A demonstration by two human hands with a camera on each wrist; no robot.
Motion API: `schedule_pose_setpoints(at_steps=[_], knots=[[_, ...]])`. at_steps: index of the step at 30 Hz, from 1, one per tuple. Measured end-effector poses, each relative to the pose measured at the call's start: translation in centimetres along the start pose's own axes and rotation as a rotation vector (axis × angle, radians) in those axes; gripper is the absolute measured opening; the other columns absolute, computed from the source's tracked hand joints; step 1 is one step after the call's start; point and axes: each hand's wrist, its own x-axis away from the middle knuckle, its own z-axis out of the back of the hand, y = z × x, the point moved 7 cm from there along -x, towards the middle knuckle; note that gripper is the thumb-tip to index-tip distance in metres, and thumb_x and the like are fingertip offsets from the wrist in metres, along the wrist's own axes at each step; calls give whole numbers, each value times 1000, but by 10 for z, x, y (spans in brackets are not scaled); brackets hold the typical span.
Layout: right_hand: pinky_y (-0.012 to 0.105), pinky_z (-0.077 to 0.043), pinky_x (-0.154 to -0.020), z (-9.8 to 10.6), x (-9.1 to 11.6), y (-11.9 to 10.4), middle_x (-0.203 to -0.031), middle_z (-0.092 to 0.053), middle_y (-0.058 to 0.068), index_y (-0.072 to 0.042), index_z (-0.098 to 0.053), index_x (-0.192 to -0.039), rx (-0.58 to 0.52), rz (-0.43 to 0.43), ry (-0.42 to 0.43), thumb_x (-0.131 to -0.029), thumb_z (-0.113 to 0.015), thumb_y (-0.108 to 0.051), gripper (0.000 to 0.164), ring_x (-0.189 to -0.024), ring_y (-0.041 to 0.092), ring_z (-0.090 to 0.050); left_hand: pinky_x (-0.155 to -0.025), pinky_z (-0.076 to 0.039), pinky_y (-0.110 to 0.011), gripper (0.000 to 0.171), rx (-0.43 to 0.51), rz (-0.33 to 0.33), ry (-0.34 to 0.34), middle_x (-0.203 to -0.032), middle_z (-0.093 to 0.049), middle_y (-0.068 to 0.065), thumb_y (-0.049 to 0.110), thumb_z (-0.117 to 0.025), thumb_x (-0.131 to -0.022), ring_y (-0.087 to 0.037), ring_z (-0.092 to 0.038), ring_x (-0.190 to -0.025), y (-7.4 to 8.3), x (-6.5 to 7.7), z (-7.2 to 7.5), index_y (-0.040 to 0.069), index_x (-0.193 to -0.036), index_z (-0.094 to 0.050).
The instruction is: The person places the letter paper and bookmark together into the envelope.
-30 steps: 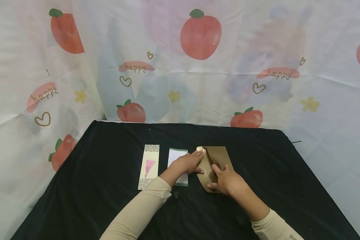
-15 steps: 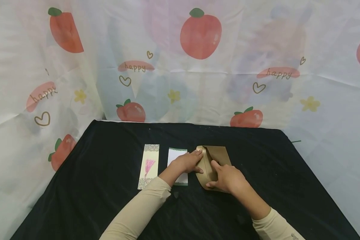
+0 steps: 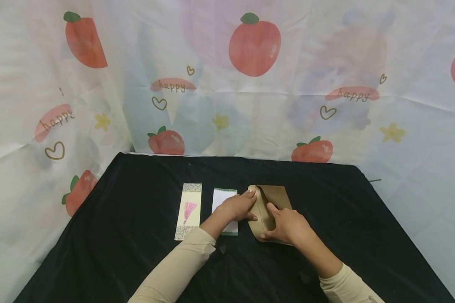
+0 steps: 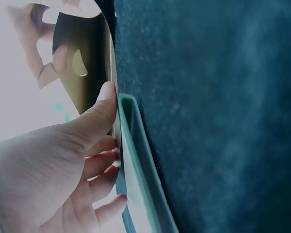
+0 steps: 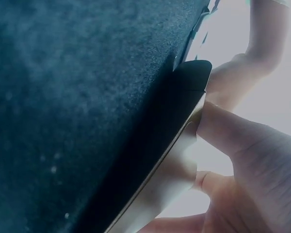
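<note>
Head view, envelope (image 3: 277, 194): It is brown and lies right of the middle on the counter (image 3: 227, 277), which a black cloth covers. Its far edge stops before the counter's far edge, and a strip of cloth remains between them.
Head view, flap (image 3: 255, 225): It makes the left side of the envelope, and a dark slit runs along it.
Head view, left hand (image 3: 238, 207): The grip is spread; the fingers lie on the upper part of the flap, the thumb near its left edge.
Head view, right hand (image 3: 291, 226): The grip is spread too; the index finger is at the slit, the thumb touches the flap near its lower end.
Head view, white card (image 3: 224, 195): It lies left of the envelope, with a narrow gap of cloth between. Its short edges are green, and the left hand covers a part of it.
Head view, bookmark (image 3: 195, 195): Cream, with patterned ends and a pink tassel (image 3: 189, 209), it lies apart from the card, farther left.
Head view, room at the sides: Wide cloth stretches from the right hand to the counter's right edge, and from the bookmark to the left edge.
Left wrist view, thumb: Its tip touches the envelope's edge; the green rim of the card is very near. Glare whitens the left part.
Right wrist view, thumb: Its tip touches the envelope; how firmly, I cannot tell.
</note>
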Motion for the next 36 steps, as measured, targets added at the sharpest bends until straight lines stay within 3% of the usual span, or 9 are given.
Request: schedule_pose_setpoints(at_steps=[4,11,18,23,36], knots=[[56,-54,-64,0,0,0,-87,-66,19,-9,-55,-121,8,13,14,-73,-91,-52,74,-79,44,-67,-118,-33,-35,77,-28,11,7,-166,-32,-8,48,-68,-98,-18,-29,-151,2,3,-1,8,-158,-42],[55,-54,-64,-1,1,-1,-86,-65,17,-9,-56,-125,13,17,11,-73,-91,-51,76,-79,43,-67,-119,-32,-37,70,-67,18,-7,-165,-34,-7,44,-67,-101,-16,-32,-150,7,9,2,10,-157,-45],[54,-55,-64,0,2,-1,-88,-66,17,-9,-56,-130,32,11,7,-73,-91,-51,79,-79,42,-67,-115,-38,-34,61,-106,13,-33,-161,-41,-5,42,-69,-100,-16,-41,-145,14,19,7,13,-152,-53],[53,-54,-63,0,2,-1,-86,-65,15,-9,-56,-128,22,13,9,-73,-92,-51,77,-77,39,-66,-105,-47,-32,51,-123,0,-32,-156,-49,-2,42,-69,-100,-16,-53,-134,18,28,13,15,-143,-63],[53,-54,-66,0,2,-4,-88,-66,14,-9,-55,-130,35,23,2,-74,-91,-52,79,-79,39,-67,-110,-44,-36,51,-4,20,-35,-158,-46,-4,38,-66,-103,-16,-45,-142,-2,52,13,16,-148,-58]])
